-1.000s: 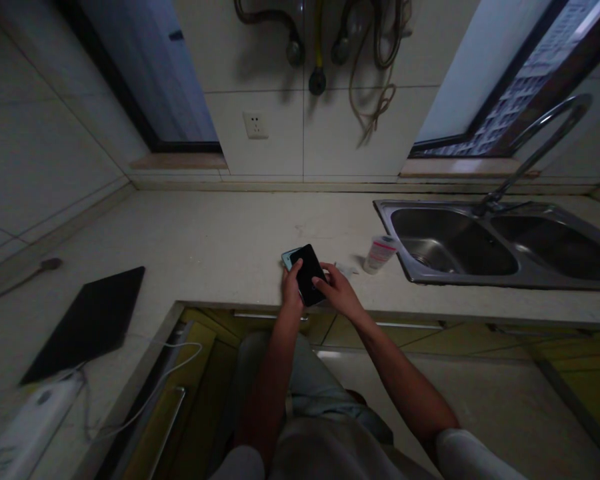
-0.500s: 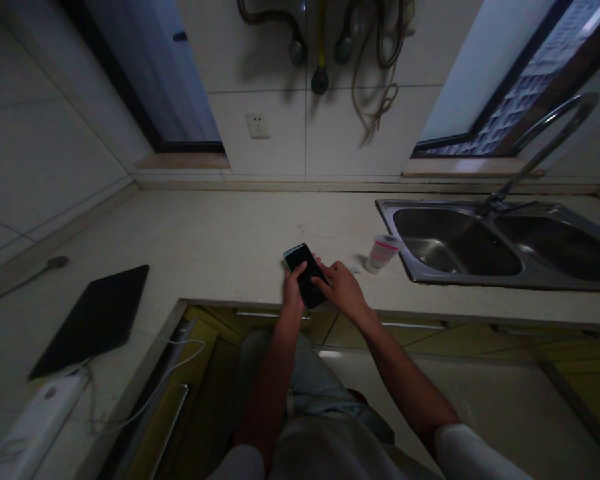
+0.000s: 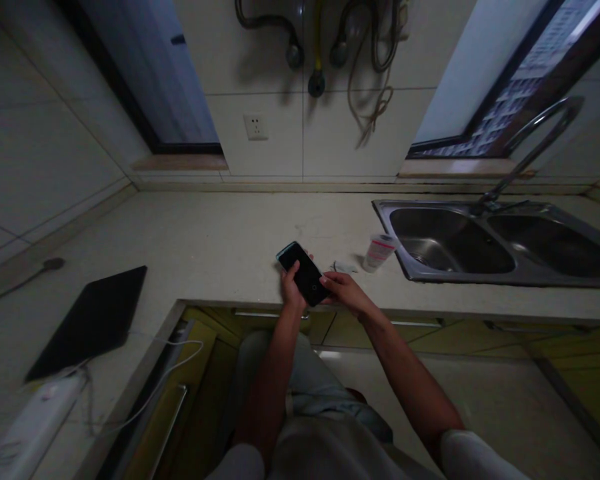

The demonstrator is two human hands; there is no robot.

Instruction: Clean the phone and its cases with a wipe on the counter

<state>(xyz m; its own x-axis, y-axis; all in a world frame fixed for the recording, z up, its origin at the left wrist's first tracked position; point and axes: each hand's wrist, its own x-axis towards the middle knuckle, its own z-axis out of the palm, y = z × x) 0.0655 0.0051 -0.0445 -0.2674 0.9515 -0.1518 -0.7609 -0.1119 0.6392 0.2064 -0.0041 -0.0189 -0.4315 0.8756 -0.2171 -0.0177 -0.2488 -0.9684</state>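
Observation:
A dark smartphone with a pale blue-green edge is held tilted over the front of the counter, its black screen facing up. My left hand wraps around its left side, thumb on the screen, some fingertips showing past the far edge. At the phone's lower right side, my right hand grips the edge with the thumb on top; its other fingers are partly hidden below. Just beyond that hand a small crumpled whitish scrap lies on the counter. A clear plastic cup with pink-red markings stands right of the scrap.
A double steel sink with a tall curved faucet is set in the pale countertop. On the left side lie a flat black panel, a white power strip and a white cable. Drawers sit below the counter edge.
My right thumb and fingers have moved from over the screen to the phone's lower right edge. The phone has turned slightly and shifted left. More of the whitish scrap now shows.

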